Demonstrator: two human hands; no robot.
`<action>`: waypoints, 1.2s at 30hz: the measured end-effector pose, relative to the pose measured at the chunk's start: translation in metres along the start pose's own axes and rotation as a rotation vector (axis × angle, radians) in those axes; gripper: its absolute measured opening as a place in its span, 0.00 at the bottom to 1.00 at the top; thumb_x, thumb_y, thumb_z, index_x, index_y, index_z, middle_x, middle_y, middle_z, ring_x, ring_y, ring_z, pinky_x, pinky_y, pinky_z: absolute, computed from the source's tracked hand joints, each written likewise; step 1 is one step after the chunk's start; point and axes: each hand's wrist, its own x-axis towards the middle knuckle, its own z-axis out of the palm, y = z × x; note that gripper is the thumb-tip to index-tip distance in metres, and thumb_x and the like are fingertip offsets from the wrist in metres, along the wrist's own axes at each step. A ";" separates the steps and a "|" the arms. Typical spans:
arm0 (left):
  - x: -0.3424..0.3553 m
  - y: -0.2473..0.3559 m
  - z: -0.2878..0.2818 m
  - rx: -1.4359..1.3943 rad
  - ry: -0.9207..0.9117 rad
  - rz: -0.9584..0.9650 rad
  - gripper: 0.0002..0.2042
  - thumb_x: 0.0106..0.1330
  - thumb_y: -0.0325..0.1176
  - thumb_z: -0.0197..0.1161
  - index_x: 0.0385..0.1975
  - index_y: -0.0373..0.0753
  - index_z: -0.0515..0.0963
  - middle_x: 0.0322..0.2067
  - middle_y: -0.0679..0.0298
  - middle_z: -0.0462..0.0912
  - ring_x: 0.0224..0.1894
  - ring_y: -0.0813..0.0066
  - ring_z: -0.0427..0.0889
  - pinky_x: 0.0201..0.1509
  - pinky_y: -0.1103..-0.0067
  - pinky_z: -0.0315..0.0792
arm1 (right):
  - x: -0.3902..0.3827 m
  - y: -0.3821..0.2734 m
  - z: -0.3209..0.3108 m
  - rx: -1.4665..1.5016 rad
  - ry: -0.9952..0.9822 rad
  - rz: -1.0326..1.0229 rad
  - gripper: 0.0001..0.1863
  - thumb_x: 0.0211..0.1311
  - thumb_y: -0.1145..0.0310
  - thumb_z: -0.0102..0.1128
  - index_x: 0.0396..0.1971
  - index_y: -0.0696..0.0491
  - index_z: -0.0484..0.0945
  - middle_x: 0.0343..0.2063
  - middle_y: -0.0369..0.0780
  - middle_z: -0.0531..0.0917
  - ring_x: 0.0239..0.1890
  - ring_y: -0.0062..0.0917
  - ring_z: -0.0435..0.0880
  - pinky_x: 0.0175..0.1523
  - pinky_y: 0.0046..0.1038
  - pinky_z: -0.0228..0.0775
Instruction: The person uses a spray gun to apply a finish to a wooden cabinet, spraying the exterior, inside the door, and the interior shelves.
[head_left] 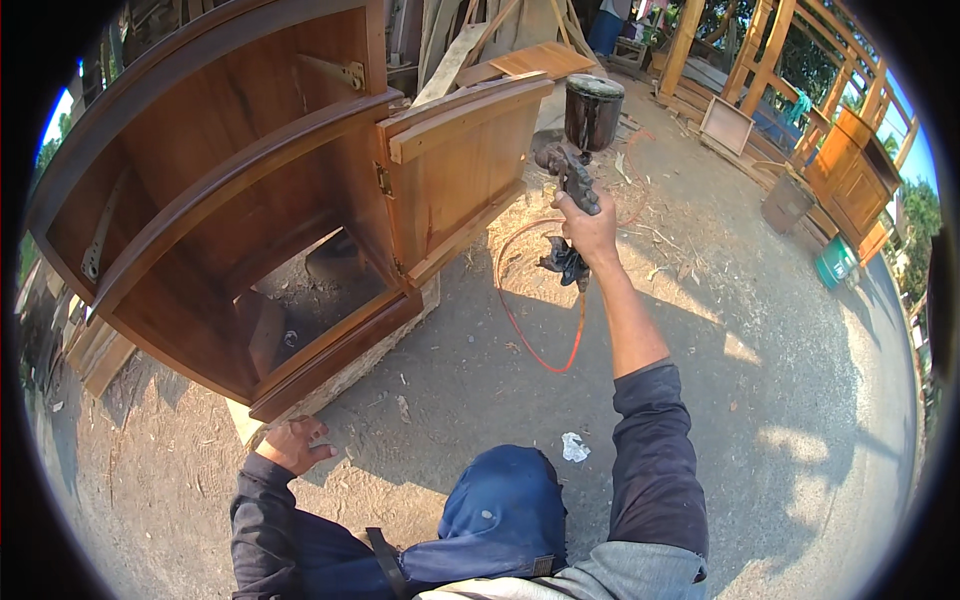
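Note:
My right hand (pixel 594 230) is wrapped round the grip of a dark, stained spray gun (pixel 574 180), held out in front of the cabinet door. An orange air hose (pixel 510 318) runs from under the gun in a loop above the ground. A brown wooden cabinet (pixel 305 285) with a curved front rail stands at my left, its panelled door (pixel 462 170) swung out towards the spray gun. Low beside the cabinet's near bottom corner, my left hand (pixel 293 444) has its fingers bent and apart, with nothing in it. Whether it touches the wood is unclear.
Behind the door stands a dark, stained bucket (pixel 594 112). Wooden planks (pixel 455 60) lean at the back. An orange-brown cabinet (pixel 850 175) and a green bucket (pixel 835 262) sit at the far right. Crumpled foil-like scrap (pixel 575 447) lies near my knee.

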 end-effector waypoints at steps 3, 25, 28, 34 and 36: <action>0.005 0.001 0.002 0.043 0.006 0.048 0.22 0.59 0.48 0.76 0.44 0.36 0.84 0.39 0.54 0.88 0.43 0.60 0.88 0.49 0.68 0.81 | -0.026 -0.021 0.000 0.099 -0.115 0.037 0.10 0.64 0.70 0.69 0.41 0.60 0.82 0.28 0.37 0.87 0.20 0.16 0.77 0.27 0.21 0.69; 0.018 -0.015 0.015 -0.054 -0.042 0.018 0.23 0.60 0.51 0.75 0.45 0.37 0.84 0.40 0.53 0.88 0.44 0.58 0.88 0.49 0.67 0.80 | 0.001 -0.001 0.003 0.261 -0.176 0.004 0.11 0.66 0.69 0.70 0.39 0.61 0.82 0.28 0.41 0.88 0.17 0.16 0.78 0.19 0.19 0.68; 0.015 -0.018 0.014 -0.040 -0.069 -0.015 0.25 0.61 0.54 0.74 0.46 0.38 0.84 0.43 0.54 0.88 0.46 0.57 0.88 0.50 0.66 0.80 | 0.016 0.009 -0.004 0.163 -0.089 -0.021 0.10 0.66 0.69 0.69 0.37 0.61 0.81 0.27 0.40 0.87 0.16 0.16 0.77 0.19 0.20 0.67; 0.011 -0.023 0.014 -0.035 -0.058 -0.032 0.25 0.60 0.54 0.74 0.46 0.40 0.84 0.42 0.56 0.88 0.45 0.58 0.88 0.50 0.66 0.80 | 0.062 0.029 -0.026 -0.022 0.073 -0.062 0.11 0.61 0.69 0.69 0.37 0.60 0.82 0.26 0.39 0.87 0.21 0.22 0.80 0.30 0.26 0.71; 0.010 -0.023 0.015 -0.012 -0.061 -0.057 0.24 0.60 0.54 0.74 0.46 0.41 0.84 0.41 0.57 0.88 0.45 0.59 0.88 0.50 0.66 0.80 | 0.078 0.028 -0.027 -0.350 0.189 -0.327 0.15 0.59 0.68 0.69 0.45 0.59 0.83 0.27 0.42 0.87 0.26 0.29 0.84 0.36 0.32 0.75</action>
